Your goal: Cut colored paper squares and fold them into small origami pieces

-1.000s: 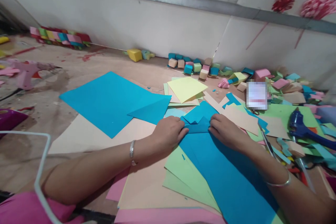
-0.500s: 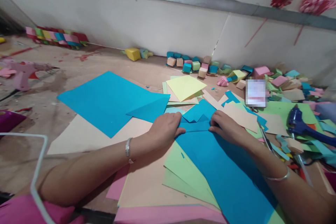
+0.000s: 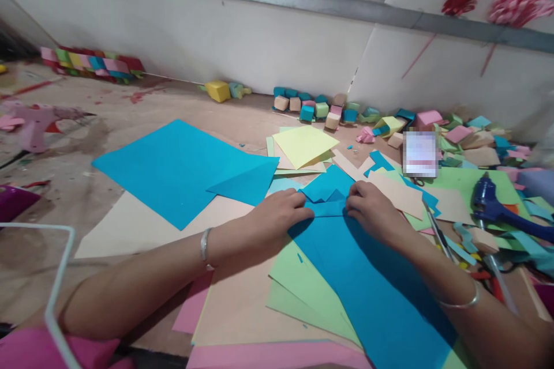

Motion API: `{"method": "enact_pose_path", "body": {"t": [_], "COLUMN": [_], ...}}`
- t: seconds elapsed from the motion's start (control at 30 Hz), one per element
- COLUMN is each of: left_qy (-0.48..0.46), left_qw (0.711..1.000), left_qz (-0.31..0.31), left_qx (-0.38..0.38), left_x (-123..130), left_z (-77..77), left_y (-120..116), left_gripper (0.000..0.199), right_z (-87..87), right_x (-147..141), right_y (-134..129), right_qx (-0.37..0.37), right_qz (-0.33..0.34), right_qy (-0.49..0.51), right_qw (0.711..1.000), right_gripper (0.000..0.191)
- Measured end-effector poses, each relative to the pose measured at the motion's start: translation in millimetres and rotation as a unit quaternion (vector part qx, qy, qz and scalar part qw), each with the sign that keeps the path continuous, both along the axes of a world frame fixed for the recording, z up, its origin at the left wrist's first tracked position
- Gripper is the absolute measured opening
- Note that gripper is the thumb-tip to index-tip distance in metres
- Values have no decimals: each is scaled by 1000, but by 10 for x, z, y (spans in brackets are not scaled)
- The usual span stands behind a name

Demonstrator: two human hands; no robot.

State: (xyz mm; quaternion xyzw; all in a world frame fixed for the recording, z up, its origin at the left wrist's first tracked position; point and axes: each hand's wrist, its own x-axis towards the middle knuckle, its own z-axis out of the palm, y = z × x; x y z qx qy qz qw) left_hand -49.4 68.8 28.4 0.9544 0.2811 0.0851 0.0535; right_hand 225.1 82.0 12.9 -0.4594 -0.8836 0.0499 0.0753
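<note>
In the head view, the left hand (image 3: 281, 213) pinches the left end of the folded blue strip (image 3: 331, 206); the right hand (image 3: 372, 210) grips its right end; the strip lies across the long blue sheet (image 3: 367, 288); left of that sheet lie green papers (image 3: 307, 288).

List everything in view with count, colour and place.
Large sheets: two, blue, left of centre and lower right.
Small sheet: one, yellow, beyond the fold.
Paper layers: several, green, peach, pink, lower centre.
Paper blocks: many, mixed colours, mostly along the wall.
Glue guns: two, pink far left, dark blue right.
Flowers: two, red and pink, upper right.
Pixelated rectangle: one, whitish, right.
Left hand: one, bare, at the blue fold.
Right hand: one, bare, opposite end.
</note>
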Motion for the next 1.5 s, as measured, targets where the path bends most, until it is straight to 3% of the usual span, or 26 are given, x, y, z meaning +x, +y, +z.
{"method": "enact_pose_path", "body": {"t": [0.1, 0.27, 0.33, 0.57, 0.77, 0.9, 1.0, 1.13, 1.2, 1.33, 1.37, 1.43, 1.5], "left_qy": [24, 34, 41, 50, 29, -81, -153, -152, -159, -191, -196, -194, -177], "left_qw": [997, 994, 994, 997, 999, 991, 971, 953, 944, 934, 935, 940, 947], "left_qz": [-11, -53, -52, -18, -1, 92, 183, 209, 211, 204, 202, 201, 194], "left_qx": [66, 90, 91, 63, 37, 53, -5, -160, -197, -223, -217, -198, -184], "left_x": [34, 62, 70, 30, -44, -33, -18, 12, 35, 71, 73, 67, 55], "left_z": [-95, -181, -185, -179, -143, -94, -84, -96, -82, -24, -17, -27, -67], "left_y": [-22, -25, -18, -31, -55, 26, 75, 36, -9, -72, -80, -91, -98], "left_gripper": [14, 40, 38, 13, 20, 22, 30, 49, 44, 22, 19, 17, 21], "right_z": [22, 64, 69, 71, 94, 129, 65, -63, -58, 110, 152, 192, 165], "right_x": [-98, -300, -342, -220, -176, -132, -61, -49, -133, -427, -488, -549, -519], "right_y": [-110, -356, -415, -371, -343, -304, -233, -169, -209, -436, -496, -582, -608], "right_qx": [73, 144, 154, 64, -7, -35, -7, 28, 32, 24, 18, 33, 45], "right_qz": [18, 82, 101, 58, 30, 72, 123, 134, 107, 47, 67, 95, 82], "right_qy": [-81, -129, -127, -160, -138, -70, -11, -4, 17, 48, 38, 19, -2], "right_qw": [994, 978, 975, 983, 990, 994, 992, 991, 994, 997, 997, 995, 996], "right_gripper": [21, 18, 18, 29, 33, 31, 39, 50, 48, 42, 42, 26, 12]}}
